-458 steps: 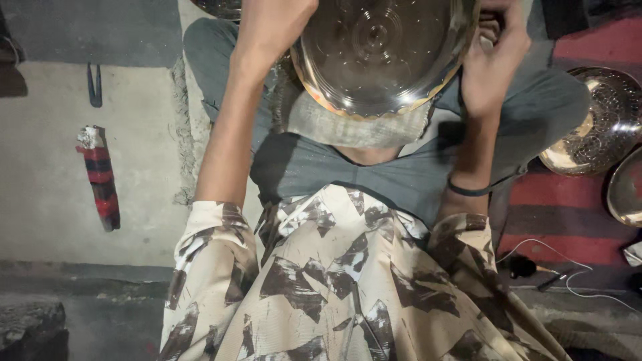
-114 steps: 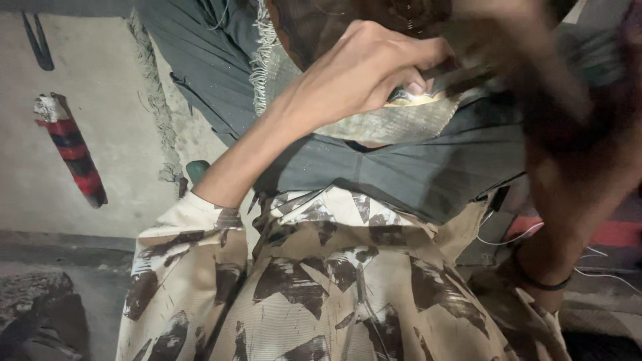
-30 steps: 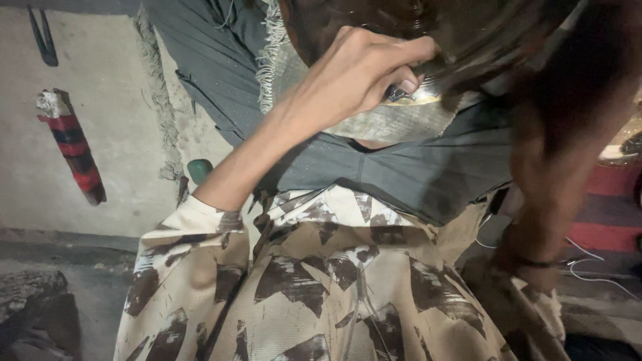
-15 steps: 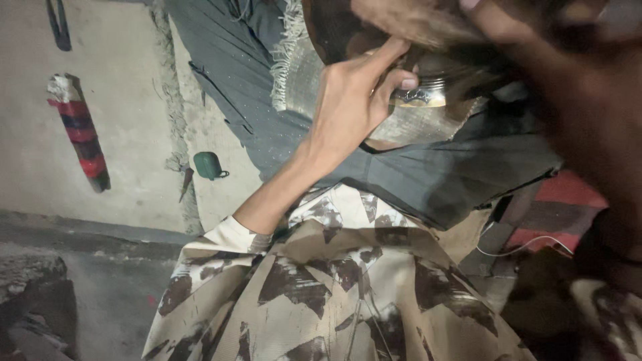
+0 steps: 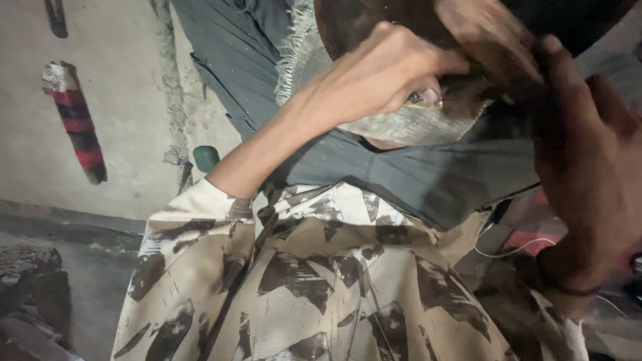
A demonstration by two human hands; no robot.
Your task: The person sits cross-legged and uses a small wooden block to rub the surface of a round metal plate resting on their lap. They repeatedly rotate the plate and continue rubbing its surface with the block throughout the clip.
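A round metal bowl (image 5: pixel 351 23), dark and brownish here, is held up over my lap at the top of the view. My left hand (image 5: pixel 391 67) reaches up from the middle and pinches the bowl's near rim with its fingertips. Under the bowl lies a grey cloth with a frayed edge (image 5: pixel 401 127), spread over my grey trousers (image 5: pixel 234 60). My right hand (image 5: pixel 588 154) is close to the camera at the right, dark and blurred, its fingers curled over the bowl's right side. A dark band sits on that wrist. Most of the bowl is cut off or hidden.
A red and black striped stick-like object (image 5: pixel 77 127) lies on the concrete floor at the left. A small green thing (image 5: pixel 205 157) sits by my left elbow. A thin white cable (image 5: pixel 508 251) and a red mat (image 5: pixel 528 237) show at the right. My patterned shirt fills the foreground.
The view has shifted slightly. My right hand has come lower and larger into view at the right, and my left hand keeps its grip on the bowl's rim.
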